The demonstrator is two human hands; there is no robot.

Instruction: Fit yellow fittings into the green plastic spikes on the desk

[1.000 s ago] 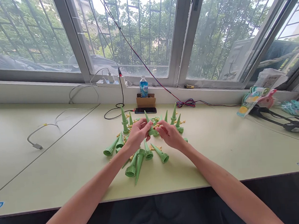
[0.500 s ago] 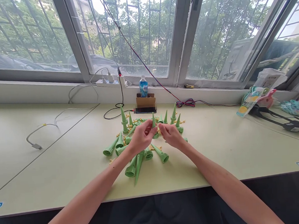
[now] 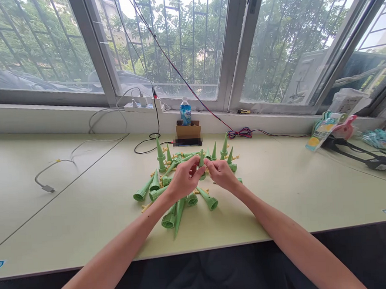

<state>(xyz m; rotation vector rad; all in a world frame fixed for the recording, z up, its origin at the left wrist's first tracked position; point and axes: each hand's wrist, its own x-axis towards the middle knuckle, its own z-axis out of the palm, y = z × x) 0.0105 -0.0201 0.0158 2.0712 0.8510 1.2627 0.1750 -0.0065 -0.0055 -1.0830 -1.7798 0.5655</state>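
Observation:
My left hand (image 3: 185, 179) is closed around a green plant watering spike (image 3: 201, 158), its pointed tip up. Right beside it, the fingertips of my right hand (image 3: 221, 172) are pinched together at the spike's side; whatever they hold is hidden. Around both hands lie several more green watering spikes (image 3: 212, 202) with threaded sockets, some on their sides. Others stand upright behind, such as a tall green spike (image 3: 160, 155) at the left. Small yellow valve pieces (image 3: 146, 207) show among them, some fitted to spikes.
A blue-labelled bottle (image 3: 185, 112) and an open cardboard box (image 3: 188, 129) stand by the window. A white cable (image 3: 47, 187) lies at the left. Coiled red and black wires (image 3: 240, 133) sit at the back; a black strap (image 3: 360, 154) and packaged items (image 3: 323, 132) are at the right.
The held spike has dropped slightly and shifted a little right, with my left hand around it. My right hand stays in nearly the same place, still pinched.

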